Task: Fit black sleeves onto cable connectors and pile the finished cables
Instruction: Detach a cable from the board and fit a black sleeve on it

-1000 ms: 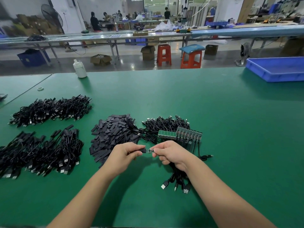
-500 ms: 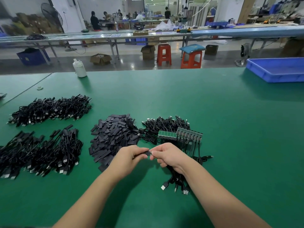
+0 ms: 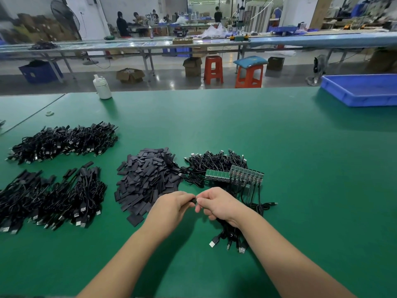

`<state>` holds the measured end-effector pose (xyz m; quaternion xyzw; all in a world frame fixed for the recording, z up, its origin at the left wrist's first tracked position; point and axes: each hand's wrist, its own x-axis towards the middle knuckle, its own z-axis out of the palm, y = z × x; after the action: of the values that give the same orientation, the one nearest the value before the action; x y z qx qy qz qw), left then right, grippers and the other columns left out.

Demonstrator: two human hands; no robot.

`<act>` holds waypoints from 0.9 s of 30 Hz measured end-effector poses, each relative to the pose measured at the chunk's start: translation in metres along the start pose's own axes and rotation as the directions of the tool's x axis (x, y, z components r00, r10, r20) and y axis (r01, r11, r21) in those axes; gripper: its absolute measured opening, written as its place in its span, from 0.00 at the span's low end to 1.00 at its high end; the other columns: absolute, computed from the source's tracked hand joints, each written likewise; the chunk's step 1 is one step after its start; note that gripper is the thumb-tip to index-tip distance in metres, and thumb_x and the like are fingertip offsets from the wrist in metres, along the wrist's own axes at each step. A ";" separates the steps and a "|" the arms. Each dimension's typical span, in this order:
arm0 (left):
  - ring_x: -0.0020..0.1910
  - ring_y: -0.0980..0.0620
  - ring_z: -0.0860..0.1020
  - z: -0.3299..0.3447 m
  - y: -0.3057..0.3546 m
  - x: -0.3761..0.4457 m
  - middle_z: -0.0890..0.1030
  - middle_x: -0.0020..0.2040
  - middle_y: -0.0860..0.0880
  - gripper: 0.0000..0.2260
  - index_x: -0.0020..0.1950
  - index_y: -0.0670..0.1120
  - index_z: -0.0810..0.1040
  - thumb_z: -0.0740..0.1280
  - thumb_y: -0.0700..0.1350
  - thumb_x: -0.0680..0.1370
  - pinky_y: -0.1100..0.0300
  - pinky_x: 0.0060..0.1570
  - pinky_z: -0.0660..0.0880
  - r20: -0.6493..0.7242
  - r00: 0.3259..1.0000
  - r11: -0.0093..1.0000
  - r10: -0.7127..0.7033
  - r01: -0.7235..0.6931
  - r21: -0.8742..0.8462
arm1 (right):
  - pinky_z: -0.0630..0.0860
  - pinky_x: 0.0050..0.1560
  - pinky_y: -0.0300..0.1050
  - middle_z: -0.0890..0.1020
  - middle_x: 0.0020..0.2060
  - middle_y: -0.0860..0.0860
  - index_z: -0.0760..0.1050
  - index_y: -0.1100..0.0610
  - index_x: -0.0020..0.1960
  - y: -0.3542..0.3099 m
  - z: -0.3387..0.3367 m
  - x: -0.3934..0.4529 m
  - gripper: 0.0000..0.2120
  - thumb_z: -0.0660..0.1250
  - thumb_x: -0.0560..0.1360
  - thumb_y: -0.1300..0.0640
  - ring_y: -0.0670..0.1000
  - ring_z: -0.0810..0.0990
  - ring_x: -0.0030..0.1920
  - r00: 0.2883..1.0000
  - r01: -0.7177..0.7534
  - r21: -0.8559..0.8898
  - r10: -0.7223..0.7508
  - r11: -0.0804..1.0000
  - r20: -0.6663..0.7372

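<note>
Pinching sleeve (image 3: 194, 200), hands beside pile (image 3: 148, 179)

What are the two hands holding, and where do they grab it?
The left hand pinches a small black sleeve at its left end. The right hand pinches the cable's connector end that meets the sleeve; fingers hide most of it.

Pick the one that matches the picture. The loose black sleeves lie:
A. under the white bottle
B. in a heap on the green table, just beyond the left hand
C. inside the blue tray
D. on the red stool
B: the heap of black sleeves lies on the green table just beyond the left hand.
</note>
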<state>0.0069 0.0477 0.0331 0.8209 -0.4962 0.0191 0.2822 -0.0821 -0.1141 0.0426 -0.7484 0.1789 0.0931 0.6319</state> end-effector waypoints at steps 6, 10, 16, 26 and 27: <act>0.46 0.49 0.80 0.001 0.001 0.002 0.82 0.49 0.51 0.09 0.59 0.49 0.81 0.66 0.45 0.80 0.55 0.48 0.77 0.094 0.995 0.998 0.016 -0.021 0.051 | 0.70 0.31 0.36 0.79 0.36 0.50 0.76 0.60 0.58 -0.008 0.006 -0.007 0.13 0.53 0.84 0.62 0.43 0.69 0.27 1.000 0.028 -0.127 -0.027 0.992 0.005; 0.47 0.49 0.81 0.002 -0.002 0.003 0.82 0.48 0.51 0.08 0.57 0.48 0.81 0.65 0.45 0.80 0.53 0.50 0.76 0.145 0.989 0.994 -0.008 -0.008 0.109 | 0.72 0.37 0.40 0.78 0.36 0.51 0.54 0.54 0.80 -0.010 0.008 -0.007 0.24 0.51 0.85 0.60 0.48 0.73 0.31 1.000 0.011 -0.298 -0.012 0.954 -0.002; 0.45 0.47 0.80 0.008 -0.004 0.006 0.80 0.45 0.50 0.06 0.54 0.48 0.80 0.66 0.46 0.80 0.53 0.48 0.75 0.173 0.984 0.987 -0.031 0.003 0.162 | 0.72 0.38 0.43 0.77 0.35 0.50 0.55 0.53 0.81 -0.009 0.010 -0.005 0.24 0.51 0.85 0.61 0.49 0.72 0.31 1.000 0.021 -0.326 -0.021 0.945 0.001; 0.59 0.51 0.78 0.005 -0.001 0.005 0.76 0.64 0.51 0.26 0.74 0.50 0.68 0.71 0.42 0.77 0.54 0.58 0.75 -0.086 0.982 0.986 -0.166 0.163 -0.040 | 0.83 0.44 0.49 0.83 0.47 0.56 0.74 0.62 0.67 -0.011 0.011 -0.003 0.15 0.53 0.84 0.65 0.49 0.79 0.32 0.992 0.097 -0.113 -0.106 0.989 -0.072; 0.56 0.50 0.79 0.004 -0.002 0.005 0.79 0.61 0.51 0.22 0.71 0.49 0.73 0.70 0.42 0.77 0.55 0.56 0.76 -0.091 0.987 0.991 -0.131 0.131 -0.004 | 0.83 0.41 0.46 0.83 0.47 0.56 0.73 0.63 0.67 -0.011 0.009 -0.002 0.16 0.52 0.84 0.65 0.48 0.79 0.32 0.991 0.097 -0.100 -0.105 0.990 -0.083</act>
<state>0.0101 0.0428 0.0307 0.8501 -0.4278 0.0385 0.3046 -0.0790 -0.1030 0.0522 -0.7892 0.1636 0.0364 0.5908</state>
